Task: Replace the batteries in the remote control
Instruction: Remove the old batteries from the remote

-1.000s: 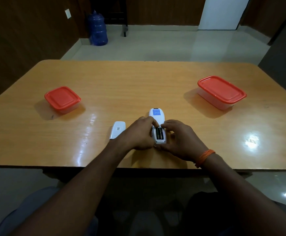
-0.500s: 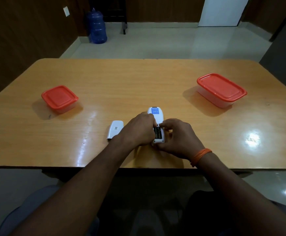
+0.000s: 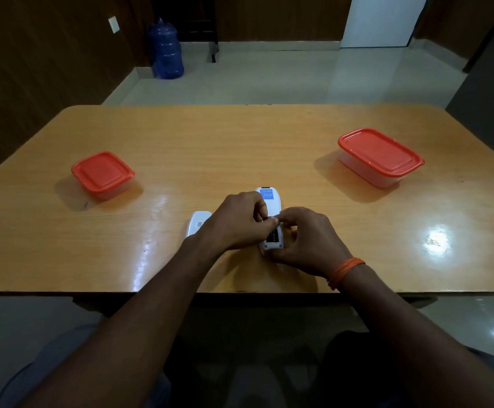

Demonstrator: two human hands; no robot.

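From my end this looks like a plain office or meeting room. I see a large wooden worktop (image 3: 239, 148), dark wood-panelled walls (image 3: 33, 69) from 9 to 12 o'clock, and a pale glossy tiled floor (image 3: 269, 81) beyond. A big blue water-cooler jug (image 3: 166, 51) stands at 11 o'clock near a wall switch plate (image 3: 113, 25), with a white door (image 3: 378, 19) at 1 o'clock.

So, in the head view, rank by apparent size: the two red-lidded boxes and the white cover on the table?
Largest: right red-lidded box.
Then the left red-lidded box.
Smallest: white cover, though the left hand hides part of it.
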